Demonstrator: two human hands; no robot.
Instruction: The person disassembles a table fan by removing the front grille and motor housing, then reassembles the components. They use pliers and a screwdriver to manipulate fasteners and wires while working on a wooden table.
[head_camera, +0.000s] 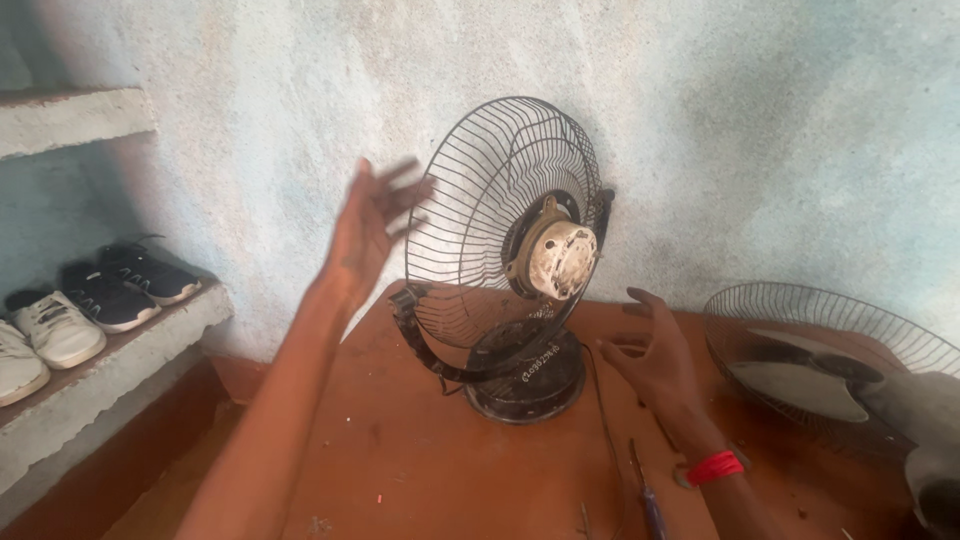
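Note:
A table fan with its front grille off stands on a brown wooden table. Its rear wire guard is tilted, the bare whitish motor faces right, and the black round base sits below. My left hand is raised open beside the guard's left edge, fingers spread and blurred, not touching it. My right hand hovers open just right of the base, empty, with a red band on the wrist.
A second wire grille with a grey fan blade lies at the table's right. A screwdriver lies near the front edge. Several shoes sit on a concrete shelf at left. A rough pale wall stands behind.

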